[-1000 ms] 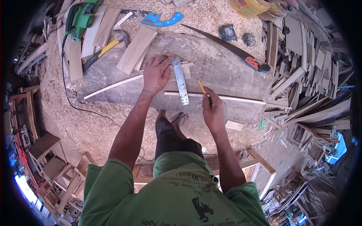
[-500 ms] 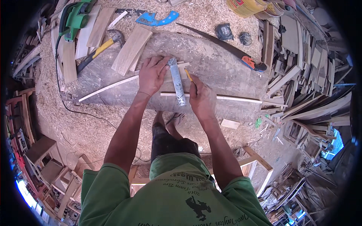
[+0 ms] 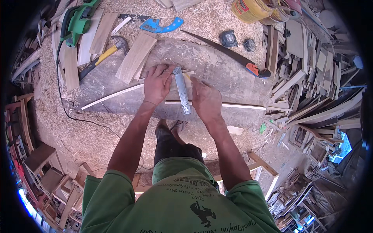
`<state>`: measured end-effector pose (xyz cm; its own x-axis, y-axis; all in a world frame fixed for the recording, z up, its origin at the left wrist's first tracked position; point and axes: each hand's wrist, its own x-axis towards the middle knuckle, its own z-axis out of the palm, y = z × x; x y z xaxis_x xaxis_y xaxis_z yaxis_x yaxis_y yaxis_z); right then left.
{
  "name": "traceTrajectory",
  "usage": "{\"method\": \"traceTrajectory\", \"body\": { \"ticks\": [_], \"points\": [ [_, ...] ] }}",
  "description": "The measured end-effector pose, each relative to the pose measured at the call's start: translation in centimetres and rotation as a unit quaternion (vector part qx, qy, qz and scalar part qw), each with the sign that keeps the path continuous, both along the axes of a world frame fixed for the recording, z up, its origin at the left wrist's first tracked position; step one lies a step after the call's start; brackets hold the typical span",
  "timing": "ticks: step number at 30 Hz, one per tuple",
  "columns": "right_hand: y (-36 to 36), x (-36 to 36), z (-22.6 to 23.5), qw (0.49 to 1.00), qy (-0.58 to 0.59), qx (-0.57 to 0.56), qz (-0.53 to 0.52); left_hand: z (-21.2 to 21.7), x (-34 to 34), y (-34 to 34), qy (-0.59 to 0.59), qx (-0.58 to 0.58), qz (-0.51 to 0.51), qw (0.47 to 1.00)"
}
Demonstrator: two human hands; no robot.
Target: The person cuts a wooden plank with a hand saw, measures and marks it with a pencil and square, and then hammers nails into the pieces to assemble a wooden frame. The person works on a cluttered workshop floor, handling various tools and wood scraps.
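With the left hand (image 3: 156, 83) pressing flat, fingers spread, on the thin wooden strip (image 3: 116, 94) lying across the counter (image 3: 217, 70), and the right hand (image 3: 206, 101) curled beside the metal square (image 3: 182, 90), either could slip askew

A weathered grey slab serves as the work surface (image 3: 217, 70), ringed by sawdust. On it lie thin wooden strips (image 3: 241, 105), a metal square blade (image 3: 182, 90) at centre, a short plank (image 3: 136, 57) at ten o'clock and a handsaw (image 3: 229, 54) at two o'clock.
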<state>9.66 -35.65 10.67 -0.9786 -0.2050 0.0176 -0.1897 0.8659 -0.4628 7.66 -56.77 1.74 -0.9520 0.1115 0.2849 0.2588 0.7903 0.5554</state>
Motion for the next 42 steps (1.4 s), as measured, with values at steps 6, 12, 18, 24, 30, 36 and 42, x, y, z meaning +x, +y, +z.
{"method": "traceTrajectory", "body": {
  "ticks": [6, 12, 18, 24, 30, 36, 42],
  "points": [
    [-0.1, -0.1, -0.5, 0.997, -0.054, 0.039, 0.035, 0.1, -0.1, -0.1, 0.004, -0.007, -0.002, 1.000],
    [5.1, 3.0, 8.1, 0.935, -0.198, -0.253, -0.150, 0.9, -1.1, 0.2, -0.093, 0.184, 0.103, 0.973],
    [8.5, 6.8, 24.5, 0.791, 0.092, -0.590, -0.135, 1.3, -1.9, 1.7, 0.028, 0.176, 0.194, 0.965],
    [8.8, 11.4, 36.9, 0.675, 0.026, -0.725, -0.133, 1.4, -0.1, -0.1, -0.009, 0.035, -0.023, 0.999],
    [9.5, 15.0, 39.7, 0.630, 0.021, -0.773, -0.075, 6.2, 0.3, -0.3, -0.112, 0.029, 0.010, 0.993],
    [12.7, 18.3, 37.5, 0.672, 0.128, -0.726, -0.073, 20.0, 3.2, 1.7, 0.012, 0.105, -0.015, 0.994],
    [9.7, 13.9, 29.9, 0.822, 0.133, -0.544, -0.107, 31.8, 3.5, 6.3, -0.035, 0.487, -0.050, 0.871]
  ]
}}
